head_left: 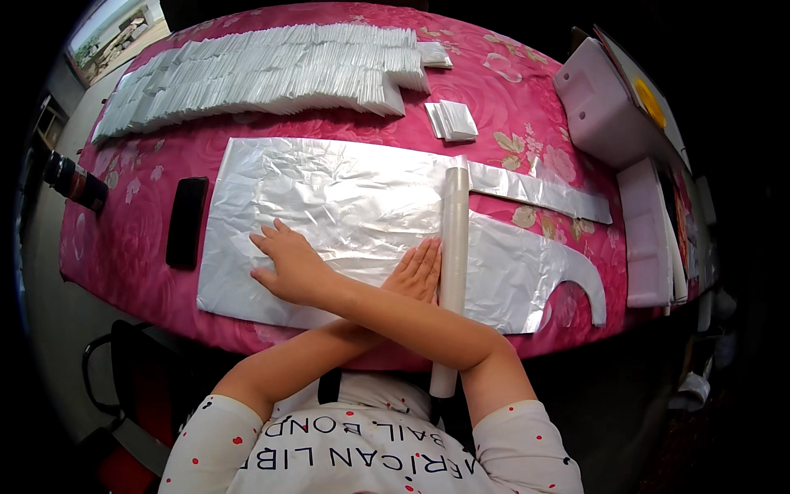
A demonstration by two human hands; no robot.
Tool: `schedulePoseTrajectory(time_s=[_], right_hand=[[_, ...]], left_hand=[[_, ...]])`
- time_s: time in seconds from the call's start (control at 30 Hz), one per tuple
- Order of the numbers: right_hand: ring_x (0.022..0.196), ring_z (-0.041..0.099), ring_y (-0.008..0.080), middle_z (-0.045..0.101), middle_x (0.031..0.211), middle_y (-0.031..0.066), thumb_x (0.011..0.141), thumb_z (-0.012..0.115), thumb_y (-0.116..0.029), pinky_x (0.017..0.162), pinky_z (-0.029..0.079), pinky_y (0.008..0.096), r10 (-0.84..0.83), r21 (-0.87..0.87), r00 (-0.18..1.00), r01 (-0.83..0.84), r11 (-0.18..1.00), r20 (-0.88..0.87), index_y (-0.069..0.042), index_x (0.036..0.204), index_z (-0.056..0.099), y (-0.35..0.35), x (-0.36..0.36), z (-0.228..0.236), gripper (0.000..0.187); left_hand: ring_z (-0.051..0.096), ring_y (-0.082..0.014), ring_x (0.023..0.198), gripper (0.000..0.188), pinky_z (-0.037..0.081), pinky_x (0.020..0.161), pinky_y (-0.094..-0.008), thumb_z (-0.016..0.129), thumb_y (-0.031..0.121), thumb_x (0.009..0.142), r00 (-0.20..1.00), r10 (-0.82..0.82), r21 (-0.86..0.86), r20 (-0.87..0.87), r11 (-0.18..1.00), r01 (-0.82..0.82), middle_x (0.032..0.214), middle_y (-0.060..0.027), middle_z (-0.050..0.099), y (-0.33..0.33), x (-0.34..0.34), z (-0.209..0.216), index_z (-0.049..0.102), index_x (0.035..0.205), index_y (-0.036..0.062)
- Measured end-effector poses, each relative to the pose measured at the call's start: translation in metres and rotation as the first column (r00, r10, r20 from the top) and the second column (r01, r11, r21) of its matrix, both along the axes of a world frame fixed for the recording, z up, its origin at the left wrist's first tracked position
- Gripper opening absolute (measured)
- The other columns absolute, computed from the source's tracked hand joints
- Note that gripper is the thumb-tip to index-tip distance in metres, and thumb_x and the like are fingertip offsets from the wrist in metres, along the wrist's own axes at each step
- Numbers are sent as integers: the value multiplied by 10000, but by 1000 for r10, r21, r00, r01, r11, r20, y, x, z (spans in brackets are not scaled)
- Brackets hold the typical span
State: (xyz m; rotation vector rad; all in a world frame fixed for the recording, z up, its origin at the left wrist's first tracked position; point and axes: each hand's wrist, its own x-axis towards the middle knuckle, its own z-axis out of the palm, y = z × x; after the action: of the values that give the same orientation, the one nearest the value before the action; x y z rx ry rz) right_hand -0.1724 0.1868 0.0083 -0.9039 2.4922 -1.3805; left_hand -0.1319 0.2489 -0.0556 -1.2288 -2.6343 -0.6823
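A large, thin, shiny white plastic sheet [329,189] is spread across the table, with a curved cut-out and a strap-like strip at its right end. A pale tube [454,247] lies across it, its near end reaching past the table edge. My forearms are crossed, the right over the left. My left hand [418,270] rests flat on the sheet, fingers together, right beside the tube. Farther left, my right hand [290,265] is over the sheet with its fingers spread, holding nothing; whether it touches the plastic I cannot tell.
Rows of folded white plastic packets [263,74] stand along the far side, with a few folded pieces [451,121] nearer. A black phone [187,222] and a dark bottle [76,181] are at left. White foam boxes [605,99] stand at right on the pink floral tablecloth [132,239].
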Motion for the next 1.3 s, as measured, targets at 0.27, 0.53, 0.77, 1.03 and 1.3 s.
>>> schedulePoseTrajectory(time_s=[0.27,0.53,0.77,1.03,1.3], right_hand=[[1175,475,330,558,1192,142,785,610,-71,980,372,409,-331,-87,893,320,943,-304,-26,1087,597,158,69,49,305],[1198,455,330,501,1276,158,800,586,-135,1001,358,394,-396,128,891,429,894,-221,-12,1212,521,239,86,18,434],[1307,315,312,417,1361,144,840,526,-325,1064,248,430,-137,249,950,210,945,-282,-30,1304,436,234,69,8,557],[1296,318,329,499,1260,164,883,477,-398,1049,270,433,497,-114,856,-513,851,-140,-19,1272,451,48,48,28,544],[1242,403,303,502,1268,134,841,552,-307,1036,291,425,270,170,858,-216,962,-436,-47,1205,525,44,-14,16,448]], left_hand=[[555,-214,988,495,458,806,-302,419,159,912,398,-497,635,771,555,-538,1347,-149,365,-20,-53,36,294,1364,1],[561,-304,1019,765,474,783,-342,218,549,929,-108,-746,360,657,436,-825,1370,-165,323,10,-108,54,105,1405,-39],[590,-214,802,799,492,711,-316,211,619,898,-57,-728,407,683,445,-798,1350,-173,402,-27,-107,57,276,1347,-38],[534,-100,568,827,452,574,-223,224,678,859,230,-584,472,779,304,-828,1338,-167,439,-202,-59,76,389,1309,3],[548,-120,545,831,492,571,-224,191,676,865,355,-350,427,867,152,-891,1290,-203,477,-323,52,83,410,1290,-4]])
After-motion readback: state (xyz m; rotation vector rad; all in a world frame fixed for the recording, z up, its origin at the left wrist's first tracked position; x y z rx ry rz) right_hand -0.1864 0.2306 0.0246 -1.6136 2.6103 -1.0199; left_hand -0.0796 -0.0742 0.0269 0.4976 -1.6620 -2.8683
